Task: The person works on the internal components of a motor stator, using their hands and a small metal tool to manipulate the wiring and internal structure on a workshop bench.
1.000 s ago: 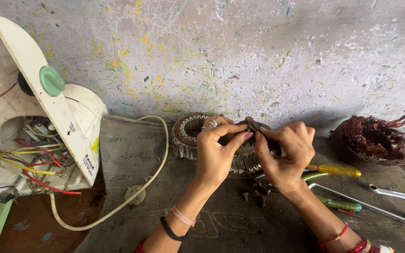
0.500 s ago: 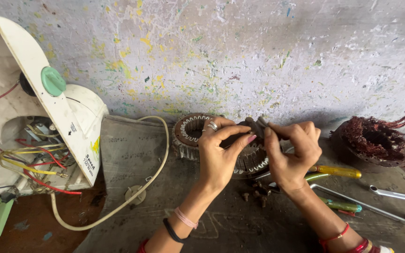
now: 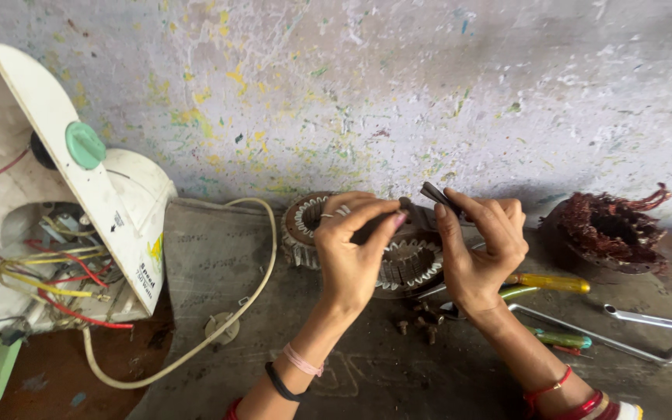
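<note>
Thin dark metal strip (image 3: 435, 194) – pinched above the stator.
It was held tilted between fingertips of both hands, just over the ring-shaped stator core (image 3: 398, 260) with pale slot liners – lying on the tabletop.

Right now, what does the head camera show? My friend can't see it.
Two hands, left hand and right hand, pinch a small dark metal piece above a toothed motor stator. Screwdrivers lie right, an opened white appliance left.

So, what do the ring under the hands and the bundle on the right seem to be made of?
The ring looks like stacked steel plates, dull grey-brown, with pale liners in its toothed slots. The bundle seems to be copper wire: reddish-brown, glossy strands in a tangled coil. Both are judged by colour only.
</note>
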